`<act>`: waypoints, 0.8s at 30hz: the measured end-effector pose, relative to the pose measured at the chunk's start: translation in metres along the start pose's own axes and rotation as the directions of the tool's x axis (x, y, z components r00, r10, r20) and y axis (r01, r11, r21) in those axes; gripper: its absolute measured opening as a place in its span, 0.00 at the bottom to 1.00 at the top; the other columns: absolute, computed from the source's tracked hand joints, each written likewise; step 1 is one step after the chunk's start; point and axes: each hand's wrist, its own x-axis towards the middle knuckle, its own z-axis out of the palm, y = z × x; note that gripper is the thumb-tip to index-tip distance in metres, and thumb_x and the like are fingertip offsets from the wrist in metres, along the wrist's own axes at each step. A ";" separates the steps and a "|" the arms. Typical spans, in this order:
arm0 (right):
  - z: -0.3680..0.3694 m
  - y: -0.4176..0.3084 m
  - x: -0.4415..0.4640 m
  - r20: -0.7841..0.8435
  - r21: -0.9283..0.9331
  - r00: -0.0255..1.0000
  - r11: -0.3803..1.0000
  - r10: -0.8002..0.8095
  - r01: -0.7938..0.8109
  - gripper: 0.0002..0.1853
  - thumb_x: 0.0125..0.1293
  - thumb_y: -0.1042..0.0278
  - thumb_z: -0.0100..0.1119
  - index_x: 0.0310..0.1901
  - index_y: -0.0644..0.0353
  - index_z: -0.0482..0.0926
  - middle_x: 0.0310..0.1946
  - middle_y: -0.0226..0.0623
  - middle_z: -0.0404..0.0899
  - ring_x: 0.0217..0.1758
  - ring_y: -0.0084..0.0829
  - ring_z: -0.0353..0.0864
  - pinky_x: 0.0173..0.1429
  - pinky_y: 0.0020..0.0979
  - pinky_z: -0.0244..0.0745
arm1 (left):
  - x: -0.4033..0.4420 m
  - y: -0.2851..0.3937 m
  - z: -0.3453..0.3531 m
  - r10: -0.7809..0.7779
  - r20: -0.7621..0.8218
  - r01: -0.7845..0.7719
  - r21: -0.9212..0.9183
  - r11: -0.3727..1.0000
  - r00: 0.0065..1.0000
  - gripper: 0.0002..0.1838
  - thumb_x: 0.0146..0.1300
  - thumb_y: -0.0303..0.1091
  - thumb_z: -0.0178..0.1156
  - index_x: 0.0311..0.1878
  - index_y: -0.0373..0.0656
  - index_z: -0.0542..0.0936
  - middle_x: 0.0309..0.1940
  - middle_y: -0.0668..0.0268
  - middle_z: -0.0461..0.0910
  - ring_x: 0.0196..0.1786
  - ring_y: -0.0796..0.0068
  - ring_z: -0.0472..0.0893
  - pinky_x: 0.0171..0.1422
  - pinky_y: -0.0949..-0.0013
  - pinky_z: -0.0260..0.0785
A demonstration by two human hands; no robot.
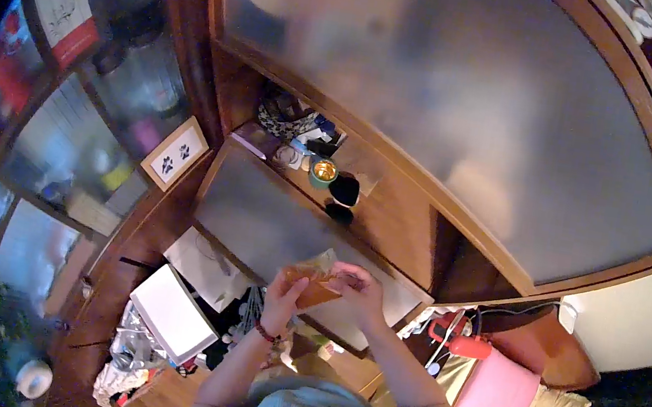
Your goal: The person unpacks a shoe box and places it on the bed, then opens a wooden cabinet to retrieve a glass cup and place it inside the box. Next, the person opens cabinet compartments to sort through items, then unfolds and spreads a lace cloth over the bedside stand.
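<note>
My left hand (284,298) wears a dark red bracelet on its wrist and grips the left side of a small orange-brown packet (316,293). At the packet's upper right edge, the fingers of my right hand (359,291) are pressed together on it. Both hands are close together in front of my chest, before a frosted cabinet panel. The packet's top looks clear or crinkled; its contents are too small to make out.
Above my hands, a wooden shelf (398,222) holds a green cup (323,173) and dark items. A framed picture (175,153) hangs at the left. A white box (174,314) is lower left, a pink chair back (496,386) lower right.
</note>
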 end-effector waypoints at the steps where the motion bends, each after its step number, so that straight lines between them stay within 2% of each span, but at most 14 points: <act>1: -0.007 -0.002 -0.005 0.009 0.036 1.000 0.999 0.008 -0.009 0.24 0.57 0.78 0.60 0.56 0.62 0.70 0.46 0.33 0.76 0.45 0.25 0.77 0.52 0.27 0.73 | -0.004 -0.001 0.010 -0.013 -0.036 0.013 -0.011 1.000 0.999 0.16 0.62 0.30 0.58 0.53 0.39 0.70 0.43 0.66 0.77 0.43 0.79 0.76 0.47 0.74 0.70; 4: -0.029 -0.003 -0.014 0.065 -0.009 0.991 0.993 0.120 -0.119 0.27 0.55 0.75 0.64 0.58 0.60 0.68 0.46 0.33 0.75 0.46 0.26 0.76 0.53 0.28 0.72 | -0.013 -0.028 0.024 0.095 -0.080 -0.087 0.101 0.991 0.992 0.13 0.62 0.30 0.58 0.49 0.38 0.71 0.39 0.68 0.79 0.39 0.81 0.77 0.43 0.76 0.70; 5: -0.040 0.018 -0.014 0.064 -0.041 0.994 0.995 0.088 -0.086 0.26 0.53 0.72 0.67 0.54 0.60 0.71 0.40 0.30 0.75 0.44 0.23 0.75 0.50 0.26 0.71 | -0.020 -0.031 0.032 0.084 -0.101 -0.074 0.099 0.992 0.991 0.11 0.61 0.30 0.59 0.45 0.38 0.73 0.36 0.68 0.79 0.38 0.81 0.77 0.42 0.76 0.70; 8: -0.060 0.034 -0.014 0.120 -0.256 0.992 0.964 -0.035 0.065 0.21 0.52 0.71 0.69 0.48 0.61 0.74 0.34 0.28 0.74 0.39 0.20 0.74 0.45 0.24 0.71 | -0.032 -0.052 0.042 0.227 -0.128 -0.164 0.378 0.911 0.965 0.09 0.61 0.29 0.60 0.42 0.38 0.75 0.35 0.68 0.80 0.37 0.81 0.77 0.42 0.76 0.70; 11: -0.068 0.029 -0.010 0.239 -0.246 0.961 0.966 0.138 -0.077 0.17 0.50 0.69 0.71 0.40 0.62 0.77 0.31 0.26 0.75 0.35 0.18 0.72 0.40 0.22 0.70 | -0.048 -0.040 0.053 0.158 -0.251 -0.086 0.277 0.957 0.955 0.07 0.61 0.30 0.59 0.40 0.38 0.76 0.35 0.67 0.80 0.37 0.81 0.77 0.42 0.76 0.70; 14: -0.057 0.032 -0.008 0.304 -0.228 0.949 0.974 0.081 -0.010 0.13 0.49 0.69 0.71 0.35 0.61 0.77 0.28 0.24 0.74 0.31 0.17 0.70 0.36 0.21 0.68 | -0.054 -0.036 0.043 -0.001 -0.331 0.035 0.098 0.995 0.944 0.08 0.63 0.32 0.58 0.40 0.37 0.76 0.35 0.67 0.79 0.37 0.80 0.77 0.43 0.75 0.69; 17: -0.030 0.024 -0.013 0.255 -0.391 0.967 0.916 0.013 0.091 0.12 0.50 0.69 0.71 0.33 0.60 0.76 0.27 0.23 0.74 0.30 0.15 0.68 0.34 0.20 0.67 | -0.049 -0.034 0.037 0.123 -0.421 -0.116 0.043 0.992 0.899 0.09 0.64 0.35 0.56 0.39 0.38 0.76 0.34 0.69 0.79 0.37 0.82 0.76 0.42 0.77 0.68; 18: -0.023 0.020 -0.014 0.240 -0.379 0.971 0.919 -0.012 0.105 0.12 0.51 0.68 0.70 0.34 0.60 0.77 0.28 0.25 0.76 0.31 0.17 0.70 0.36 0.22 0.69 | -0.047 -0.034 0.033 0.154 -0.444 -0.160 0.025 0.987 0.883 0.09 0.64 0.35 0.56 0.39 0.38 0.76 0.34 0.69 0.78 0.36 0.82 0.76 0.41 0.77 0.68; 20: -0.008 0.012 -0.013 0.194 -0.355 0.979 0.926 -0.057 0.125 0.12 0.54 0.65 0.68 0.36 0.62 0.77 0.30 0.29 0.79 0.33 0.19 0.75 0.40 0.24 0.73 | -0.038 -0.034 0.018 0.142 -0.439 -0.118 0.081 0.990 0.887 0.11 0.66 0.38 0.54 0.38 0.38 0.76 0.33 0.70 0.77 0.36 0.83 0.74 0.41 0.78 0.67; 22: 0.000 0.014 -0.011 0.081 -0.236 0.994 0.968 -0.067 0.084 0.12 0.55 0.64 0.67 0.36 0.61 0.77 0.30 0.29 0.79 0.32 0.19 0.75 0.36 0.23 0.73 | -0.024 -0.012 0.029 0.135 -0.485 -0.087 0.121 0.989 0.864 0.13 0.67 0.40 0.52 0.39 0.38 0.75 0.33 0.71 0.76 0.35 0.83 0.74 0.40 0.78 0.67; 23: 0.003 0.015 -0.010 0.025 -0.175 0.997 0.982 -0.071 0.074 0.12 0.55 0.64 0.67 0.36 0.60 0.77 0.30 0.29 0.79 0.31 0.18 0.75 0.34 0.23 0.73 | -0.021 0.007 0.042 0.083 -0.534 -0.114 -0.025 0.993 0.842 0.15 0.68 0.42 0.50 0.38 0.38 0.75 0.32 0.71 0.76 0.34 0.83 0.73 0.39 0.77 0.66; 24: 0.007 0.013 -0.011 0.009 -0.126 1.000 0.992 -0.002 0.003 0.11 0.56 0.64 0.66 0.35 0.60 0.77 0.28 0.28 0.77 0.28 0.18 0.73 0.32 0.23 0.71 | -0.018 0.008 0.033 0.138 -0.477 -0.144 0.024 0.989 0.868 0.15 0.68 0.42 0.50 0.38 0.38 0.75 0.32 0.71 0.76 0.34 0.82 0.73 0.39 0.77 0.66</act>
